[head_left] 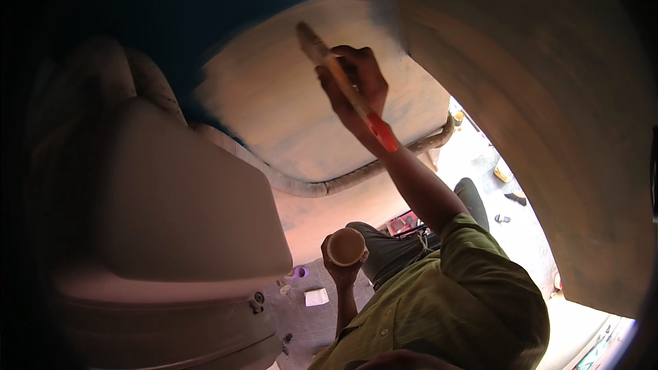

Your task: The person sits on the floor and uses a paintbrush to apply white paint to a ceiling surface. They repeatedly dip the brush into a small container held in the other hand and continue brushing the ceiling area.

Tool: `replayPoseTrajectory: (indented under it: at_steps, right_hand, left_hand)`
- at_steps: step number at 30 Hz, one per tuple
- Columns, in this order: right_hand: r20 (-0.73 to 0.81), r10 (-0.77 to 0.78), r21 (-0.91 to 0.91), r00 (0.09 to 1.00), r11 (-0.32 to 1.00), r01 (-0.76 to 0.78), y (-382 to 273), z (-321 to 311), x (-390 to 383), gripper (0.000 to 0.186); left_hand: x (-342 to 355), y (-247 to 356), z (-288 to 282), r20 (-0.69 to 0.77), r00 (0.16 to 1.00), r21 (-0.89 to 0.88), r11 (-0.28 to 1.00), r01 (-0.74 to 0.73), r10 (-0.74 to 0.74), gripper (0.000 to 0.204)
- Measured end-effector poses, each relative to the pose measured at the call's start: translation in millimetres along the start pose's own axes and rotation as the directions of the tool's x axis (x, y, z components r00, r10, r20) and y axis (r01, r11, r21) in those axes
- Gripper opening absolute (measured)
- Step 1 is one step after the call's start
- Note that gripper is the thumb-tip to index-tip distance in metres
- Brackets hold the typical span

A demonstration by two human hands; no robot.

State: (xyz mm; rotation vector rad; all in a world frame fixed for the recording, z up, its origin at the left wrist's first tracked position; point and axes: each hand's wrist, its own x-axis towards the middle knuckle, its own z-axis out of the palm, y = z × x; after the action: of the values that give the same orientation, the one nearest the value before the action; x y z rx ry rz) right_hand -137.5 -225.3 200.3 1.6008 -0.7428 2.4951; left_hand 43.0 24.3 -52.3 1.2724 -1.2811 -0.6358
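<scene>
My right hand (pixel 356 82) is raised with its fingers closed round a paintbrush (pixel 351 98). The brush slants up to the left, its bristles in front of a curved panel (pixel 308 96); whether they touch it cannot be told. That panel is streaked with cream paint, and dark blue shows beyond the cream at the upper left. Lower down, my left hand (pixel 340 270) grips a round cup (pixel 345 247) from below and the side. Inside the cup is a pale tan surface; I cannot tell how full it is.
A curved pipe-like edge (pixel 325 187) runs under the painted panel. At left stands a large pale rounded body (pixel 192 199); a broad brownish panel (pixel 521 96) curves along the right. On the floor lie a white block (pixel 316 297), a purple ring-shaped item (pixel 300 272) and a dark brush-like item (pixel 515 199).
</scene>
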Motion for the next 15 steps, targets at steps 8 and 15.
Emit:
replayPoseTrajectory:
  at_steps: [8,15]
  right_hand:
    - [0.210,-0.084,0.115,0.974,0.992,0.061,-35.8,41.2,13.8,0.035]
    - [0.362,0.378,0.186,0.852,0.866,-0.464,-13.3,-37.9,-37.0,0.030]
  left_hand:
    - [-9.8,7.4,-2.9,-0.058,0.998,0.014,1.000,0.018,-0.018,0.088]
    - [-12.6,-8.1,0.0,-0.048,0.999,-0.048,0.999,-0.007,0.004,0.089]
